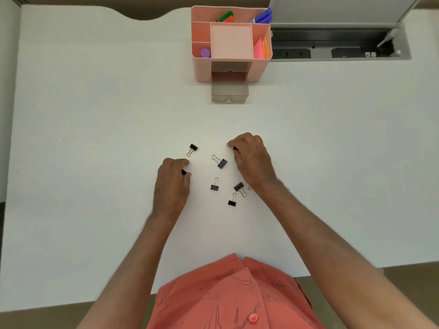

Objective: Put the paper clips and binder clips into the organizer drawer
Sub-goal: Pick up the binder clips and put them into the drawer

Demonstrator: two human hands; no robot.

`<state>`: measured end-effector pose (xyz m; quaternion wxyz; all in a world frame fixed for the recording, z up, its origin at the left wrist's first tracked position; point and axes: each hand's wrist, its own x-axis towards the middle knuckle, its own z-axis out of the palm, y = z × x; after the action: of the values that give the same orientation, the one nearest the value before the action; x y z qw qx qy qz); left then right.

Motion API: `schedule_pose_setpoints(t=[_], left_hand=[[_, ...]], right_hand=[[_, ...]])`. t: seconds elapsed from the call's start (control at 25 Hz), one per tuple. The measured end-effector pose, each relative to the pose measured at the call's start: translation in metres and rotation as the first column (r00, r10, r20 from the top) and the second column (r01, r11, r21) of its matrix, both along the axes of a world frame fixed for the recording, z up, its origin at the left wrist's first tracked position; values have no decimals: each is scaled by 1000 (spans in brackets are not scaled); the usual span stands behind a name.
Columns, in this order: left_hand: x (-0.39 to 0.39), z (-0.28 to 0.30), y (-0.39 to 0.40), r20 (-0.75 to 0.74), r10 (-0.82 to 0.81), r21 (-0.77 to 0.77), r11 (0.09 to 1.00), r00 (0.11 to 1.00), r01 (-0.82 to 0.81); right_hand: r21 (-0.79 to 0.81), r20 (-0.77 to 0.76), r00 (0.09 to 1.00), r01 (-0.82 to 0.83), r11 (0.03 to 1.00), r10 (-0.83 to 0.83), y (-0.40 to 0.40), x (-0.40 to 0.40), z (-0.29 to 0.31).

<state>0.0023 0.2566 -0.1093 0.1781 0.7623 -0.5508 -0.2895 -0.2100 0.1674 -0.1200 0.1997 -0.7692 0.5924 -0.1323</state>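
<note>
Black binder clips lie scattered on the white desk [95,115], between and just beside the two hands. The left hand [172,184] rests palm down at the left of the cluster, its grip pinched together on a small black clip [183,172] that shows only as a dark sliver between thumb and fingers. The right hand [251,157] sits at the right of the cluster, its grip likewise closed on another black clip [235,148], mostly hidden under the fingers.

Five clips lie loose on the desk: one [193,148] apart to the upper left, above the left hand; one [220,161] in the middle, near the right thumb; one [215,184] below it; and two [239,188] [232,200] close together beside the right wrist. A thin wire loop [249,187] peeks out at the wrist's edge; what it belongs to cannot be told.

Well apart, at the far side of the desk, stands the pink organizer [202,67], its grey translucent drawer [229,91] pulled out toward the person. Markers and coloured notes sit in its upper compartments.
</note>
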Motion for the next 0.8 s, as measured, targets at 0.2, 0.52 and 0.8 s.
schedule_pose_setpoints(t=[0.2, 0.52, 0.8], left_hand=[[-5, 6, -7, -18, 45, 1, 999, 999, -45], [-10, 11, -41, -162, 110, -33, 993, 981, -117], [-13, 6, -63, 12, 39, 43, 998, 999, -40]], right_hand=[[252, 177, 975, 90, 964, -137, -4, -2, 22], [398, 225, 954, 96, 912, -199, 30, 23, 24], [271, 81, 997, -18, 963, -4, 40, 26, 16]])
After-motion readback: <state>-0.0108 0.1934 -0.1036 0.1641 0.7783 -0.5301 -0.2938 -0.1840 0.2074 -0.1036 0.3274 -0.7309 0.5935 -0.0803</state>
